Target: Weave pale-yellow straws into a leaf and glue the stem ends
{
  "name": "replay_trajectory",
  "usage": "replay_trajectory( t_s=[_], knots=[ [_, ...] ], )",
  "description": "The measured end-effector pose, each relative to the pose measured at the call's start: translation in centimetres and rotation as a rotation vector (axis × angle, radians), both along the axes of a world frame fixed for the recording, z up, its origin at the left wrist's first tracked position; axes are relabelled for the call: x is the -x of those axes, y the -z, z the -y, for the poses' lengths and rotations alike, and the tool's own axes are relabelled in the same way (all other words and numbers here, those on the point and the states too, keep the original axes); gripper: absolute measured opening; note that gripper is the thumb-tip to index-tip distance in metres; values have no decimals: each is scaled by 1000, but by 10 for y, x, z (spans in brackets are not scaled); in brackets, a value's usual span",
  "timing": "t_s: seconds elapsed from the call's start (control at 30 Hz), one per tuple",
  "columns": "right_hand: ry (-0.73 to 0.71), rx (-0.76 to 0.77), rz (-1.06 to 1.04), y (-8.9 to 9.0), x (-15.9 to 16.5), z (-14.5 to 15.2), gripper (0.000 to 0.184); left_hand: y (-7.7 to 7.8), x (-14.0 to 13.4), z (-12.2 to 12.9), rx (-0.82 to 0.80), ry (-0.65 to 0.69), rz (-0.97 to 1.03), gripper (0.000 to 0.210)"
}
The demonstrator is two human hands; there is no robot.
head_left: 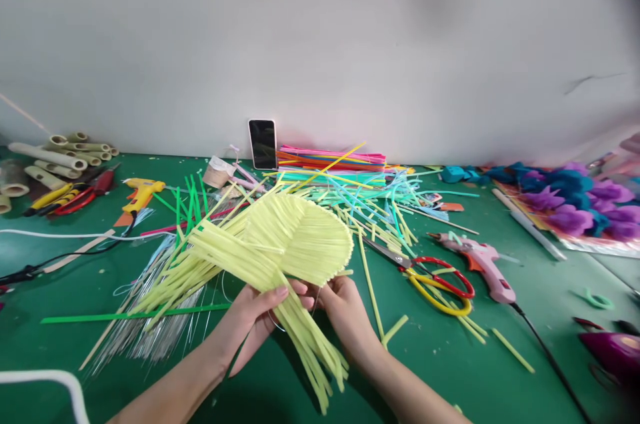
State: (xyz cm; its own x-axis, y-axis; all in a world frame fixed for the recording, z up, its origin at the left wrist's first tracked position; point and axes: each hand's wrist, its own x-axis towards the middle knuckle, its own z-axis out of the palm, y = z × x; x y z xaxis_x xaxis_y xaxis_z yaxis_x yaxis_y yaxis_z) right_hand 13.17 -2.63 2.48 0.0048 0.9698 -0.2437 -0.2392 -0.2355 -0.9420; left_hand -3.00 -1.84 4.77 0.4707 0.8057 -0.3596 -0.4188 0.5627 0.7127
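Observation:
A heart-shaped leaf of pale yellow-green pipe cleaners (pixel 313 237) is held up in front of me, with a ribbed face and a centre line. Long loose ends hang down and stick out to the left of it. My left hand (pixel 263 307) is closed round the hanging bundle just below the leaf, thumb on top. The fingers of my right hand (pixel 345 314) pinch at the leaf's lower edge, partly hidden behind it. A thin wire loops beneath the hands. Behind and left of the leaf lie loose yellow-green pipe cleaners (pixel 170 291).
Red-and-yellow-handled scissors (pixel 440 287) and a pink glue gun (pixel 483 264) lie to the right. At left are a yellow glue gun (pixel 143 194), pliers (pixel 55 201) and bamboo tubes (pixel 65 157). A phone (pixel 263 144) leans on the wall. Purple flowers (pixel 570 219) lie far right.

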Motion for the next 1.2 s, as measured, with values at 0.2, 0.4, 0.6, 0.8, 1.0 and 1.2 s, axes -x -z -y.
replay_trajectory(
  t_s=[0.2, 0.4, 0.6, 0.8, 1.0, 1.2],
  knots=[
    [0, -8, -52, -4, -1, 1, 39, 4, 3, -3, 19, -71, 10, 16],
    [28, -28, -104, -4, -6, 1, 35, 5, 4, -5, 85, -126, 28, 16],
    [59, 2, -149, -5, -5, 2, 34, 5, 2, -4, 94, -125, 10, 19],
    [72, 69, -158, -12, -5, 6, 38, 6, 5, -9, 81, -171, -10, 23],
    [155, 23, -102, -18, -29, 18, 41, -1, 6, -12, 89, -244, -34, 18],
    [310, -86, 154, -27, -73, 31, 43, -5, 3, -11, 121, -239, -47, 17]
  ],
)
